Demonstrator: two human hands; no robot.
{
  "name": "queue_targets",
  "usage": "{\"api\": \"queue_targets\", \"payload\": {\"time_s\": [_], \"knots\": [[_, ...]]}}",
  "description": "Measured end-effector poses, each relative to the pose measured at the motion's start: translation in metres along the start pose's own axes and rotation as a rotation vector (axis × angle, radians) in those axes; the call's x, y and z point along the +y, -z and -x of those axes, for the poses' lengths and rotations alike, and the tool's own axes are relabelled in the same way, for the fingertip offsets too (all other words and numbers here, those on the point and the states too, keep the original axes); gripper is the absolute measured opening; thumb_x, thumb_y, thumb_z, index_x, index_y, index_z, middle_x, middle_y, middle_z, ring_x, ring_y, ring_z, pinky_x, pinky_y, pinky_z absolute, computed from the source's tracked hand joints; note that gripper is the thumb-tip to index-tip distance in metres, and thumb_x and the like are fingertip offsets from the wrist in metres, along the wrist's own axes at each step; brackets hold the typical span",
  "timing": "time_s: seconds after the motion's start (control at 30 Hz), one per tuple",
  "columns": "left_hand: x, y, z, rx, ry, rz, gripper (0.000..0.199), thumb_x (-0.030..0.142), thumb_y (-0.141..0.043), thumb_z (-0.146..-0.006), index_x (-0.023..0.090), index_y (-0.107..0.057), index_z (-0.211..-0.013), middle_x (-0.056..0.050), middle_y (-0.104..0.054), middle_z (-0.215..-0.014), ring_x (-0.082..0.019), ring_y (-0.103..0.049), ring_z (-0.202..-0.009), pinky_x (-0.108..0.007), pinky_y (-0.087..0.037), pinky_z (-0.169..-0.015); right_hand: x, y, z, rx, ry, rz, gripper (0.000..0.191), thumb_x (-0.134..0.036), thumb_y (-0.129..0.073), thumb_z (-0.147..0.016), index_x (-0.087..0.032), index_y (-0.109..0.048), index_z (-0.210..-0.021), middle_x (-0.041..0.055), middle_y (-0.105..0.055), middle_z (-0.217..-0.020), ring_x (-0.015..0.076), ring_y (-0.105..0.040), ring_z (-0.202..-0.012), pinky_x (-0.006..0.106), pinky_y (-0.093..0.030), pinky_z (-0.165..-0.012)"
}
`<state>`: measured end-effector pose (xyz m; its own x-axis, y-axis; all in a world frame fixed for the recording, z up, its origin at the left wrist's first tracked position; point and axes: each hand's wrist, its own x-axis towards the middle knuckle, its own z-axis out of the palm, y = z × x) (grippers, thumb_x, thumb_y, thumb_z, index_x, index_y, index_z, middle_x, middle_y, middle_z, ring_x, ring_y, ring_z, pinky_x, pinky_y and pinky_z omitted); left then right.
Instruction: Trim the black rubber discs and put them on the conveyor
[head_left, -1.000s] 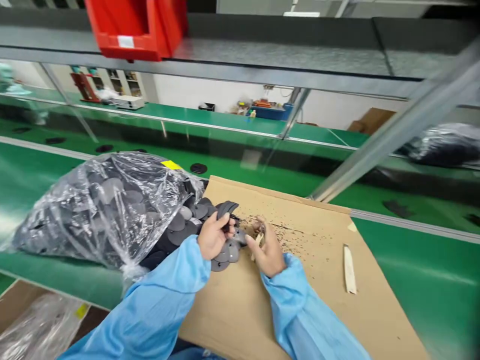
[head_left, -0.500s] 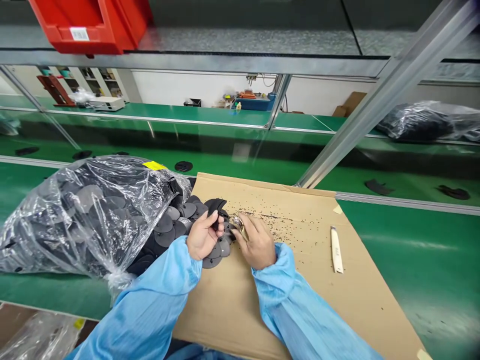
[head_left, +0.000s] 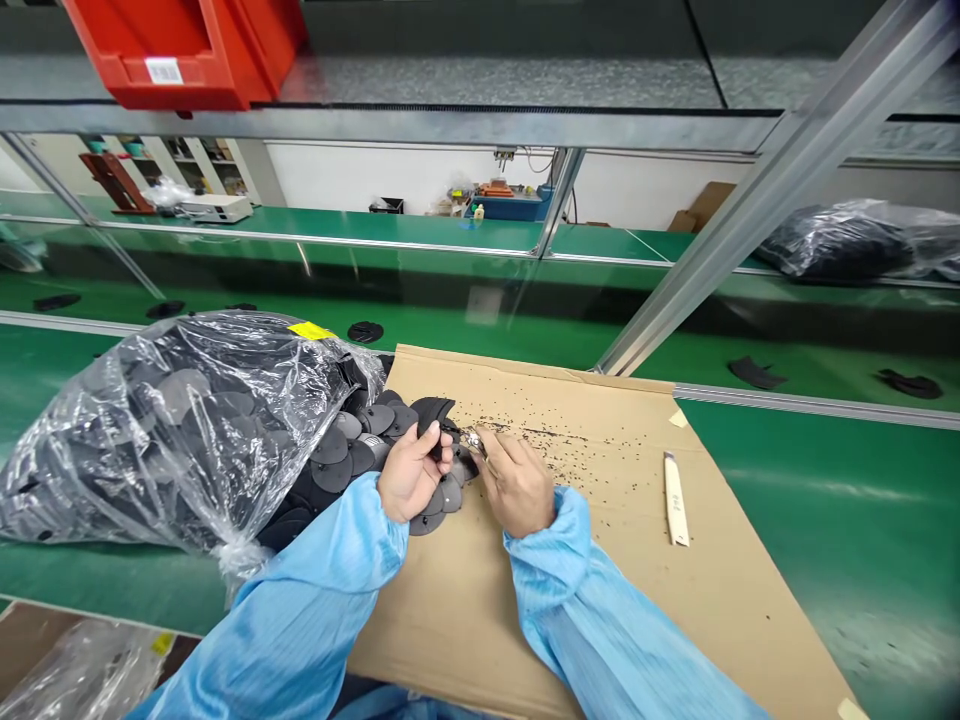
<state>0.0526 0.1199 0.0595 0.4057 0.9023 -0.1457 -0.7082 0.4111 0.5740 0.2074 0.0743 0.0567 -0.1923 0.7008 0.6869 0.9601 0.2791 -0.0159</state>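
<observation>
My left hand (head_left: 412, 472) is closed, thumb against fingers, on a thin black plastic piece (head_left: 433, 425). Part of that piece is hidden by the fingers. My right hand (head_left: 519, 482) is wrapped round a small metal hand tool (head_left: 473, 440) whose shiny silver head points at the black piece. The tool's handles are covered by my palm, so its exact kind is unclear. Beneath and beside my left hand lies a pile of flat round black plastic pieces (head_left: 330, 470). Many tiny black bits (head_left: 577, 455) are scattered over the cardboard sheet (head_left: 450, 610) under my hands.
A clear plastic bag (head_left: 172, 430) full of black discs bulges at the left. On the cardboard's right side lies a cream-coloured strip-like tool (head_left: 675, 500). A metal post (head_left: 720, 210) slants up at the right. Overhead, a red bin (head_left: 187, 60) sits on a shelf.
My hands have come slightly closer together, and the silver tool head has moved up to the black piece. Both hands keep their hold.
</observation>
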Motion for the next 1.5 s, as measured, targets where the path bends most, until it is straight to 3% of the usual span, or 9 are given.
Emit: {"api": "queue_targets", "payload": {"time_s": [0.2,0.33,0.53,0.6,0.73,0.83,1.17,1.3,1.5], "knots": [[-0.0051,-0.0007,-0.0004,-0.004,-0.098,-0.081,0.041,0.034,-0.077,-0.071,0.016,-0.044,-0.088,0.0,-0.055,-0.074,-0.008,-0.051,-0.06,-0.019,-0.038,-0.051,-0.0002,-0.0049,0.0044,-0.04,-0.09,-0.201,0.031,-0.027,-0.043,-0.096,-0.018,-0.056,-0.123,0.0089,-0.064,-0.103,0.0221,-0.059,-0.089,0.032,-0.046,-0.079],[-0.0054,-0.0019,-0.0003,-0.01,-0.15,-0.091,0.041,0.034,-0.076,-0.072,0.017,-0.042,-0.087,0.0,-0.056,-0.075,-0.009,-0.051,-0.06,-0.019,-0.039,-0.052,-0.0044,-0.0057,0.0038,-0.099,-0.201,-0.571,0.034,-0.032,-0.052,-0.091,-0.017,-0.059,-0.121,0.0088,-0.064,-0.102,0.0212,-0.06,-0.09,0.031,-0.049,-0.08],[-0.0039,-0.0019,-0.0008,-0.017,-0.187,-0.124,0.039,0.035,-0.074,-0.075,0.017,-0.044,-0.092,0.0,-0.056,-0.075,-0.008,-0.051,-0.061,-0.019,-0.039,-0.053,-0.0061,-0.0043,0.0014,-0.25,-0.445,-1.014,0.04,-0.045,-0.058,-0.088,-0.015,-0.061,-0.115,0.0016,-0.058,-0.076,0.0138,-0.052,-0.061,0.026,-0.046,-0.058],[-0.0036,-0.0012,-0.0015,-0.001,-0.188,-0.127,0.04,0.035,-0.075,-0.074,0.017,-0.044,-0.091,0.0,-0.056,-0.075,-0.008,-0.052,-0.061,-0.019,-0.039,-0.054,-0.0053,-0.0038,0.0018,-0.199,-0.432,-0.927,0.04,-0.044,-0.058,-0.088,-0.016,-0.061,-0.116,0.0031,-0.06,-0.081,0.0152,-0.054,-0.066,0.027,-0.047,-0.061],[-0.0039,0.0001,-0.0025,0.014,-0.176,-0.111,0.041,0.034,-0.076,-0.072,0.017,-0.042,-0.09,-0.001,-0.056,-0.076,-0.009,-0.053,-0.062,-0.018,-0.04,-0.054,-0.0052,-0.002,0.0028,-0.04,-0.246,-0.482,0.037,-0.038,-0.052,-0.091,-0.017,-0.057,-0.121,0.0107,-0.06,-0.101,0.0233,-0.056,-0.092,0.037,-0.047,-0.083],[-0.0042,-0.0001,-0.0021,0.009,-0.149,-0.097,0.043,0.033,-0.077,-0.072,0.017,-0.041,-0.088,-0.001,-0.057,-0.076,-0.009,-0.053,-0.062,-0.018,-0.04,-0.053,-0.0054,-0.0007,0.003,0.013,-0.157,-0.285,0.035,-0.034,-0.048,-0.094,-0.016,-0.056,-0.122,0.0123,-0.059,-0.104,0.0247,-0.054,-0.095,0.039,-0.046,-0.086],[-0.0046,-0.0028,0.0018,-0.009,-0.12,-0.107,0.038,0.033,-0.075,-0.074,0.016,-0.045,-0.089,0.0,-0.056,-0.075,-0.008,-0.052,-0.06,-0.019,-0.04,-0.052,-0.0019,-0.0034,0.0045,-0.017,-0.103,-0.206,0.032,-0.026,-0.045,-0.094,-0.018,-0.056,-0.123,0.0093,-0.063,-0.103,0.0225,-0.058,-0.091,0.033,-0.047,-0.082],[-0.0047,-0.0006,0.0002,-0.019,-0.111,-0.071,0.037,0.031,-0.075,-0.074,0.017,-0.043,-0.087,0.0,-0.056,-0.075,-0.008,-0.052,-0.061,-0.019,-0.04,-0.052,-0.0037,-0.0016,0.0041,-0.104,-0.224,-0.525,0.032,-0.03,-0.051,-0.091,-0.018,-0.06,-0.119,0.0077,-0.064,-0.102,0.021,-0.06,-0.089,0.031,-0.048,-0.079],[-0.0029,0.0016,-0.002,-0.019,-0.137,-0.042,0.039,0.032,-0.076,-0.073,0.017,-0.045,-0.09,0.0,-0.055,-0.078,-0.008,-0.052,-0.061,-0.018,-0.041,-0.052,-0.0071,-0.001,0.0005,-0.236,-0.6,-1.204,0.044,-0.045,-0.066,-0.08,-0.016,-0.063,-0.113,0.0004,-0.055,-0.073,0.0116,-0.047,-0.058,0.024,-0.042,-0.054]]}}
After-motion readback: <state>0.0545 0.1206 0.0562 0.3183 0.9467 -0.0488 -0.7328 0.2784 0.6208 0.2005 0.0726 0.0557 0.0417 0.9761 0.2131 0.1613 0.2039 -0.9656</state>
